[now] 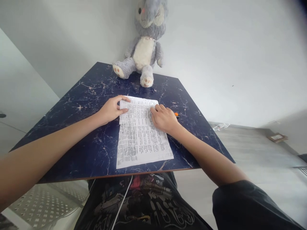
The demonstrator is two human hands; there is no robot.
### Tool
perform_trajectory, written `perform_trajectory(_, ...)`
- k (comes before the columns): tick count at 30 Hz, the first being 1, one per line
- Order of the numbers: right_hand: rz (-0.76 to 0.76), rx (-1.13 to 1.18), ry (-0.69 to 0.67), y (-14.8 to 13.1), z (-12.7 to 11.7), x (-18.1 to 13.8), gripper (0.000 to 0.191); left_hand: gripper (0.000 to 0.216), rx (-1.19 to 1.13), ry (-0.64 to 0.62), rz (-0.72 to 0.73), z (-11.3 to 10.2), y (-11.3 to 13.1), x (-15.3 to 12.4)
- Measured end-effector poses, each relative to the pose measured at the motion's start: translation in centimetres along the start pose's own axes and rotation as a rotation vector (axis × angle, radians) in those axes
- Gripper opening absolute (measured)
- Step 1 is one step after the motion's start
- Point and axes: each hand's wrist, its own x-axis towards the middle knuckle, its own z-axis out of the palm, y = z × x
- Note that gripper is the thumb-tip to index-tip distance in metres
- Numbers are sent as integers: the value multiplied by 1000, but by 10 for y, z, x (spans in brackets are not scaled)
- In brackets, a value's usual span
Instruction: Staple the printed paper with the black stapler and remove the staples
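A printed sheet of paper point(141, 137) lies on a dark blue marbled table point(83, 105), its far end folded over. My left hand point(111, 109) pinches the folded far-left corner between thumb and fingers. My right hand point(164, 118) rests on the sheet's right side with the fingers curled and pressing down on the fold. A small orange thing point(176, 114) peeks out just behind my right hand; I cannot make out what it is.
A grey and white plush rabbit point(145, 48) sits at the table's far edge against the white wall. The table's near edge is just above my lap. A small framed thing point(277, 137) lies on the floor at right.
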Motion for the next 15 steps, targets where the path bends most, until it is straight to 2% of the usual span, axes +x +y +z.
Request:
perform_trajectory(3,0,10,-19,-3,0,1,27,38,29,-4,30,-1,-3,0)
perform_trajectory(6,-13,193,-31,10,-8,2,25,38,59,-17,29,-2,-6,1)
perform_trajectory(10,-200,575,-106,54,-23,-2,30,34,186,-39,79,-3,-8,2)
perform_trajectory(12,-309,643,-186,78,-27,-5,35,33,304,-32,144,-3,-9,2)
perform_trajectory(15,-339,676,-302,106,-25,-9,24,32,473,-67,196,-3,-12,1)
